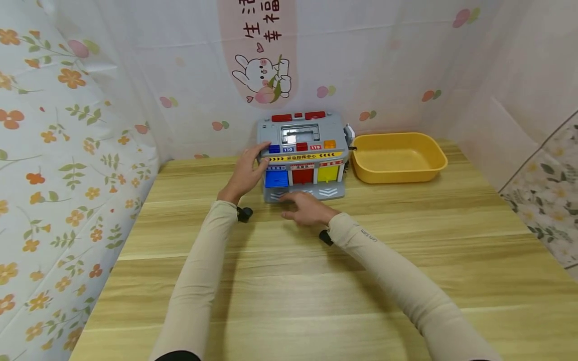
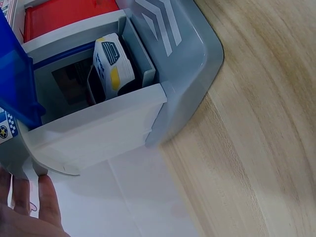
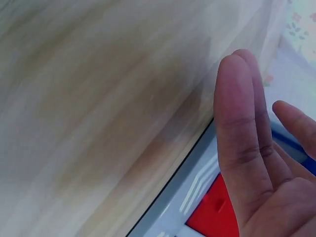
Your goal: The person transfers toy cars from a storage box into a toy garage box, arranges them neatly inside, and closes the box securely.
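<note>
A grey toy rescue-station garage (image 1: 300,155) stands at the back of the table, with blue, red and yellow doors. My left hand (image 1: 246,173) rests against its left side and roof corner, fingers fairly straight. The left wrist view shows fingertips touching the grey side and the blue door (image 2: 17,74) swung up. Inside that bay sits a white toy car (image 2: 111,64) with a yellow patch, nose toward the opening. My right hand (image 1: 307,208) is at the front ramp (image 1: 331,193), fingers extended and holding nothing. In the right wrist view its fingers partly hide the red door (image 3: 215,212).
A yellow plastic basin (image 1: 399,175) stands on the wooden table (image 1: 289,296), right of the garage. A small grey-white part (image 1: 349,134) sticks out from the garage's right side. Printed cloth (image 1: 180,65) hangs behind the table and down its left side.
</note>
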Motion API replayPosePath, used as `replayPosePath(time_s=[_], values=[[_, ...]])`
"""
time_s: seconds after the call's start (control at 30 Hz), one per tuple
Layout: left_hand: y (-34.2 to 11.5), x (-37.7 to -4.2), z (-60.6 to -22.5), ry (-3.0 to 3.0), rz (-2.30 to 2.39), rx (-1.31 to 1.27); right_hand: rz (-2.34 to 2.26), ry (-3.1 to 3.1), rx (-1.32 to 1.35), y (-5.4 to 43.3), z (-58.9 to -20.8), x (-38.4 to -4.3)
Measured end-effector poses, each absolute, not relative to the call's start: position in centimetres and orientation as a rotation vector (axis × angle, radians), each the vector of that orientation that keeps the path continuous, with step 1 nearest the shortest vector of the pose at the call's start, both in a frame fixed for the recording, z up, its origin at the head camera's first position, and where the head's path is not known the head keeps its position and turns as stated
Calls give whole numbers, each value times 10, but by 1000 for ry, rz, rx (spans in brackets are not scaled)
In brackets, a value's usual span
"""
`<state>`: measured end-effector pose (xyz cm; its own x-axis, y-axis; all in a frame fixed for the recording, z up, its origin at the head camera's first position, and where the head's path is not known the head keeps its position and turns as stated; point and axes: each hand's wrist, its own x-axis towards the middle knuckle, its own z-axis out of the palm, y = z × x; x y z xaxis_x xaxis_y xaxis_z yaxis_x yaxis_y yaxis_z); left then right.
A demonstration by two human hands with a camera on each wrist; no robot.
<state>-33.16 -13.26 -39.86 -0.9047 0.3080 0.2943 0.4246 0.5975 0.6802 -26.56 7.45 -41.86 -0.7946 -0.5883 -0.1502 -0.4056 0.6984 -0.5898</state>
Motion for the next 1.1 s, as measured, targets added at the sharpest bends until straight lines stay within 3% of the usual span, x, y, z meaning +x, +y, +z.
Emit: replayPosePath(time_s=[0.57,1.1], values=[[-134,-327,-396,-2756,-1246,-578,-864,2644,-781,110,-404,-267],[-136,-327,-394,-2757,-1210,-648,-806,2810,-991,139,-356,-269]])
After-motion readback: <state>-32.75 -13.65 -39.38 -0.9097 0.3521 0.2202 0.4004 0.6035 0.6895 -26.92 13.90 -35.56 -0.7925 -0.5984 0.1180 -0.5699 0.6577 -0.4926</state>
